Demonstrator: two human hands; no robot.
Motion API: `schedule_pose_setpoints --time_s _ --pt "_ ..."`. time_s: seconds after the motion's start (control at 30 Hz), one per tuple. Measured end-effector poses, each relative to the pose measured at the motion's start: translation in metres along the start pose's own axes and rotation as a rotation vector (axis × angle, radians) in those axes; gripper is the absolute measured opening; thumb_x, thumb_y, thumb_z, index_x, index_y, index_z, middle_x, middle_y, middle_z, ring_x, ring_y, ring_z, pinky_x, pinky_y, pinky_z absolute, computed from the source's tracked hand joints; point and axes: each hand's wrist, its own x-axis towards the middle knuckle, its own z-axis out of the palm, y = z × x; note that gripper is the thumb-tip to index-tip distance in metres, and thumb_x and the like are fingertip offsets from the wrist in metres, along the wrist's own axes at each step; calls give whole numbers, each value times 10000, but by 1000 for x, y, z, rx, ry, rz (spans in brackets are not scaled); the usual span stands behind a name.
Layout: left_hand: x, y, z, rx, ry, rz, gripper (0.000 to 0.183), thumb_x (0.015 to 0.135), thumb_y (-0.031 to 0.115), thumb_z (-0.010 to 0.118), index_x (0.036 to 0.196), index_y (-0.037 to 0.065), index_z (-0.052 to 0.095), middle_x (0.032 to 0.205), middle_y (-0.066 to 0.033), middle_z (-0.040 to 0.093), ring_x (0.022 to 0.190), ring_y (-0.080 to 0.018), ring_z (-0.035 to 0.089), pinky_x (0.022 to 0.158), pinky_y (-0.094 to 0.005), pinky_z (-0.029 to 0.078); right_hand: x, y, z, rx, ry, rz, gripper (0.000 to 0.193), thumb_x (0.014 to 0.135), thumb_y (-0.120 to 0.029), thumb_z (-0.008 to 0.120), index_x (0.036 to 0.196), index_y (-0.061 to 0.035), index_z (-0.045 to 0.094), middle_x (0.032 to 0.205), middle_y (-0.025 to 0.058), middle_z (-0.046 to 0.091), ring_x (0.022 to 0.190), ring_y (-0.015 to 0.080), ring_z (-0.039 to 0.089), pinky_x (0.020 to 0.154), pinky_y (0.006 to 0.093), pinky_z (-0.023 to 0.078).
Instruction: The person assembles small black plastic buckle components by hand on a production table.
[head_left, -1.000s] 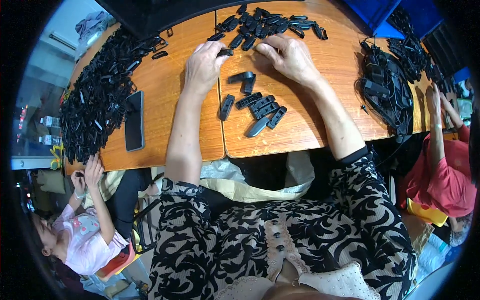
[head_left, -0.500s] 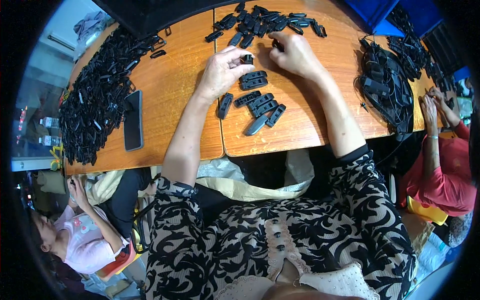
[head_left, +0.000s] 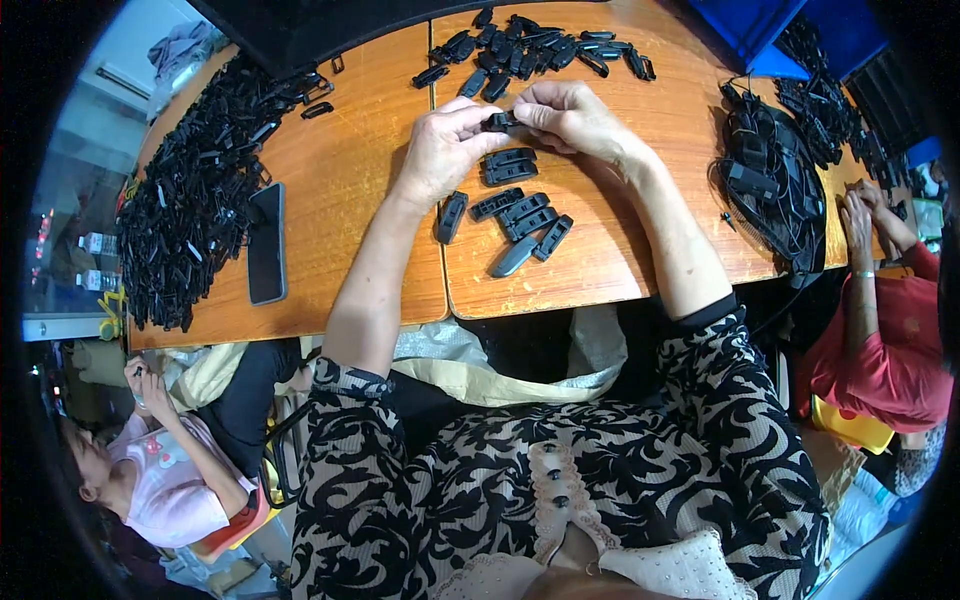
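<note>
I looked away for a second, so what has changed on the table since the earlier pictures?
The left hand has moved right, and the right hand, apart from it before, has come left to meet it; both now hold at a black part. Just below, where pieces lay askew, two pieces now lie side by side. The phone and left heap stayed put.

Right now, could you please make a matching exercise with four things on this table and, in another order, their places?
1. Phone
2. Large heap of parts
3. Loose cluster of parts
4. Black workpiece

A. Between left hand and right hand
B. Along the table's left edge
C. Between the heap and left forearm
D. Far side, beyond both hands

Pairs: 1-C; 2-B; 3-D; 4-A
</note>
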Motion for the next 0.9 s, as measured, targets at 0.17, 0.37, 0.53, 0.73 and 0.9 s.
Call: schedule_pose_setpoints --time_s 0.17,0.37,0.53,0.73,0.9 --pt "2 2 3 -12 12 -7 278 794 25 756 1070 29 731 863 15 590 715 -50 529 664 -206 471 1 5 -8 -67 23 44 246 963 -278 635 840 -66 618 658 -27 544 532 53 421 458 219 311" --pt "3 7 4 68 16 38 304 782 15 756 1084 32 728 841 -6 624 715 -76 580 666 -224 497 4 9 -10 -50 29 65 266 944 -298 663 803 -78 615 651 -32 540 527 56 417 457 216 304" --pt "1 6 3 67 16 20 294 789 48 767 1082 46 739 822 26 574 696 -54 513 639 -215 458 4 5 -8 -31 39 64 239 934 -287 678 822 -77 653 657 -39 557 514 46 412 445 213 297" --pt "0 6 4 6 14 -2 280 796 49 762 1075 52 741 828 23 574 711 -58 526 651 -213 458 3 7 -8 8 27 95 203 917 -275 701 845 -85 706 624 -45 571 468 28 376 415 207 251" --pt "2 7 3 40 10 10 289 794 37 758 1082 43 735 843 9 595 718 -68 554 661 -217 483 5 11 -9 68 36 88 217 912 -272 709 778 -104 685 608 -52 558 459 25 365 411 209 238"
